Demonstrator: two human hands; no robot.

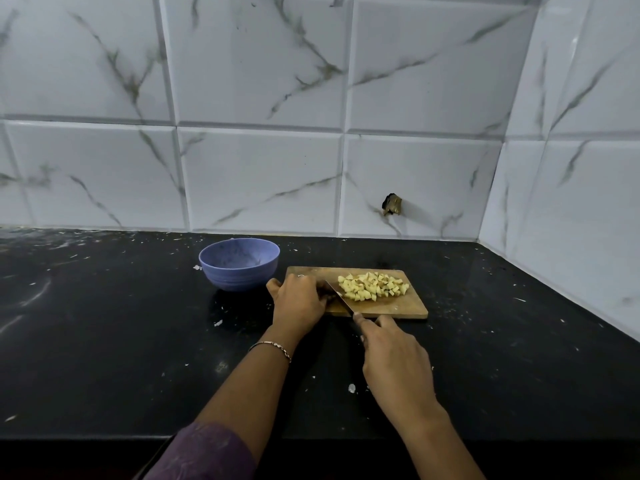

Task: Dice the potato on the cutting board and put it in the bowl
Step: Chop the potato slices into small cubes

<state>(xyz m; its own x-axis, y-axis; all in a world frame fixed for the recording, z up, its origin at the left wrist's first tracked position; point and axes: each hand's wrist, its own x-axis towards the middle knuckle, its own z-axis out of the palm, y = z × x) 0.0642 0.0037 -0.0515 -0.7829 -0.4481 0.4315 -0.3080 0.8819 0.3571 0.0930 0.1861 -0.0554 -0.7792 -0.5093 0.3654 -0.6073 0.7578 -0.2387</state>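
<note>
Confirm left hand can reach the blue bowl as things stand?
Probably yes. The left hand rests at the left end of the cutting board, and the bowl stands on the counter just to its left, nothing between them. The knife in the right hand lies on the other side.

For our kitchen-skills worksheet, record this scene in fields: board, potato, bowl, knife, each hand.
cutting board: wooden, on the black counter
potato: diced, heaped on the board
bowl: blue, left of the board, no potato inside
knife: blade on the board, left of the dice
left hand: rests on the board's left end; anything under its fingers is hidden
right hand: grips the knife handle
</note>
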